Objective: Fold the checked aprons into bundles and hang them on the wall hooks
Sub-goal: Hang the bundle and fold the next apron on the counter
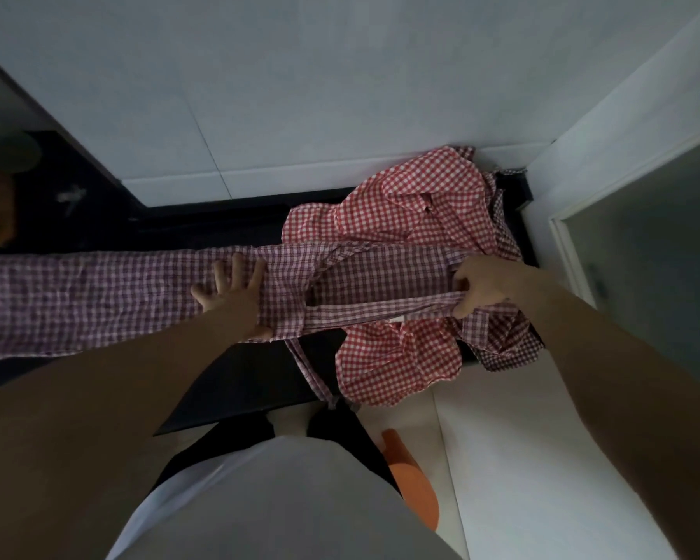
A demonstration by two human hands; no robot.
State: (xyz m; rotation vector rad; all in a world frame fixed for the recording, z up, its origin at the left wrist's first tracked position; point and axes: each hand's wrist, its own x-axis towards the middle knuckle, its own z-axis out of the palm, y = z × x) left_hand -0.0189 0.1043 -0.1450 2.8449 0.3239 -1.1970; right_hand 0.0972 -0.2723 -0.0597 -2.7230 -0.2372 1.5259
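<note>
— What lay nearest the camera?

— The person's white top [283, 503], with an orange thing [415, 478] just right of it, low on the pale floor [542, 458]. What that orange thing was could not be told. Both bare forearms reached up and away from there over a dark counter [239, 381].

— And the hands?

— The left hand [235, 295] lay flat, fingers straight and spread, pressing down on the purple apron [98, 301]. That apron was stretched in a long band across the counter, running off the left edge of the view. The right hand [481, 289] was closed, its fingers curled round a bunched strip of the same purple cloth at the band's right end.

— Where were the other aprons?

— A red apron [413, 204] sat crumpled in a heap beyond and under the purple one, at the counter's right end against the corner. Part of it spilled over the front edge, below the right hand. A darker checked piece [510, 349] hung just beside it, under the right wrist. A thin tie [312, 369] dangled over the counter's front.

— And farthest off?

— A white tiled wall [300, 95] rose behind the counter, and a frosted door [643, 244] stood to the right.
</note>
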